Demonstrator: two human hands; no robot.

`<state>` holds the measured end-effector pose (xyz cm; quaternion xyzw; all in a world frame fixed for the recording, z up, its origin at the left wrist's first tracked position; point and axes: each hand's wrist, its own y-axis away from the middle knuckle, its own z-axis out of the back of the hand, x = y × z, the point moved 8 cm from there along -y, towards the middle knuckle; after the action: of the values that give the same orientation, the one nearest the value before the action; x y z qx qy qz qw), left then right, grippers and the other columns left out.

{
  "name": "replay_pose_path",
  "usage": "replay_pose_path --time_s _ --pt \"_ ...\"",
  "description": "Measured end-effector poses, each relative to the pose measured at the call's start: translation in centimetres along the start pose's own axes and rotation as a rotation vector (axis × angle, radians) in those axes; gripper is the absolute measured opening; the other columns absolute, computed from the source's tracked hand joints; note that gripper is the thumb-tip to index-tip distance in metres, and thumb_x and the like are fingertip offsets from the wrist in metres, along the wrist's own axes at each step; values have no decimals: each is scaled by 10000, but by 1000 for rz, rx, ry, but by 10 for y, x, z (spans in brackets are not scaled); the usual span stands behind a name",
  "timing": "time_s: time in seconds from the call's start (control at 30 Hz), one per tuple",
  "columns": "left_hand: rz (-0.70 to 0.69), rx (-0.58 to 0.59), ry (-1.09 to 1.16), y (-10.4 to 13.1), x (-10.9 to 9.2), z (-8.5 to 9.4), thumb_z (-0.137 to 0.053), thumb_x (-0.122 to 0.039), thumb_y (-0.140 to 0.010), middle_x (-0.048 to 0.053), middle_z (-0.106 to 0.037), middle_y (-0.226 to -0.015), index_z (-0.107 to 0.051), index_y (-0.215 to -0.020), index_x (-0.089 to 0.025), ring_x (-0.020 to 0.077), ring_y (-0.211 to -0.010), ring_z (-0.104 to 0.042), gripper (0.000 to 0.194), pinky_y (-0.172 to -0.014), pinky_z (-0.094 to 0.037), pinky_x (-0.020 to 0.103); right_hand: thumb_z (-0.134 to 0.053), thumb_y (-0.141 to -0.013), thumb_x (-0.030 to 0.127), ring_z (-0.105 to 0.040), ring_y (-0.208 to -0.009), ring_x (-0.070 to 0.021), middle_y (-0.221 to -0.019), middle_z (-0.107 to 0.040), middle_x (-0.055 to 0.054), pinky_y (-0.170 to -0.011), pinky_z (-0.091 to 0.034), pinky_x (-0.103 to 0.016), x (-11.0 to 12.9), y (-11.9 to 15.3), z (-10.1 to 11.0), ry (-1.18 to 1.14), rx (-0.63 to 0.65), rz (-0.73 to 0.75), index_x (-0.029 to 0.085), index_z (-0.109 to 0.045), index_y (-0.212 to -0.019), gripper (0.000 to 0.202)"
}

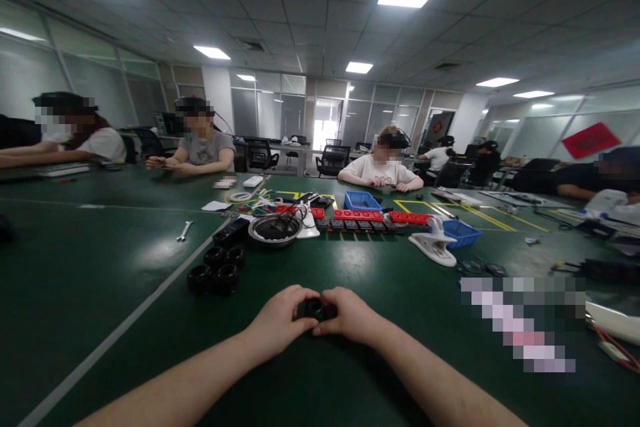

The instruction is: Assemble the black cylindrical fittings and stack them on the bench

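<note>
Both hands meet around a small black round part (315,307) with a hole in its top, low over the green table (280,387). My left hand (279,317) grips it from the left, thumb in front and fingers behind. From the right, my right hand (349,315) closes on the same part, its thumb close to the left thumb. Fingers hide most of the part's sides, and I cannot tell whether it touches the table. To the left sit several black ring-shaped pieces (216,269) in a cluster, glossy and hollow in the middle.
Behind are a metal bowl (275,240), red strips (350,215), a blue tray (461,233) and a white clip-shaped base (434,250). A wrench (185,231) lies left. Wires and a white object (615,321) are at right. Co-workers (383,170) sit across the table.
</note>
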<state>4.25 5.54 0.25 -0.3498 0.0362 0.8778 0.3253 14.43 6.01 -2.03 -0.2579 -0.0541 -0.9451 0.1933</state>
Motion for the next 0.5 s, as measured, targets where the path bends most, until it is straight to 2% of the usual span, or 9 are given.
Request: replay_pose_path --time_s 0.17,0.23,0.3,0.4,0.5 --pt "56 -93 -5 0 7 1 -608 -236 -699 15 -543 -857 -579 -952 -198 189 -732 -496 257 -626 -376 265 -613 -669 505 -517 -668 -186 -717 -580 -45 -579 -340 -268 9 3 0 237 -141 -63 165 -587 -746 350" --pt "59 -99 6 -1 8 1 -613 -227 -695 13 -539 -841 -575 -946 -194 184 -717 -492 255 -617 -375 261 -585 -687 523 -522 -715 -207 -745 -586 -59 -630 -357 -296 15 3 2 329 -184 -45 162 -584 -766 369" --pt "45 -75 14 -2 8 2 -609 -206 -696 3 -529 -818 -578 -946 -196 169 -690 -485 252 -609 -372 253 -615 -652 538 -513 -780 -225 -809 -583 -66 -683 -365 -321 18 3 5 314 -202 11 156 -581 -832 424" --pt "1 -16 25 -4 5 1 -591 -188 -715 -6 -520 -819 -577 -997 -214 155 -694 -486 284 -631 -375 246 -699 -600 450 -502 -814 -212 -877 -563 -54 -695 -379 -305 15 -1 6 104 -99 85 148 -573 -922 459" --pt "-13 12 29 -5 3 1 -587 -185 -722 -6 -518 -831 -568 -1041 -229 153 -710 -490 323 -639 -375 241 -698 -643 269 -513 -757 -157 -822 -559 -6 -647 -390 -242 7 -4 4 -85 61 111 147 -589 -865 275"
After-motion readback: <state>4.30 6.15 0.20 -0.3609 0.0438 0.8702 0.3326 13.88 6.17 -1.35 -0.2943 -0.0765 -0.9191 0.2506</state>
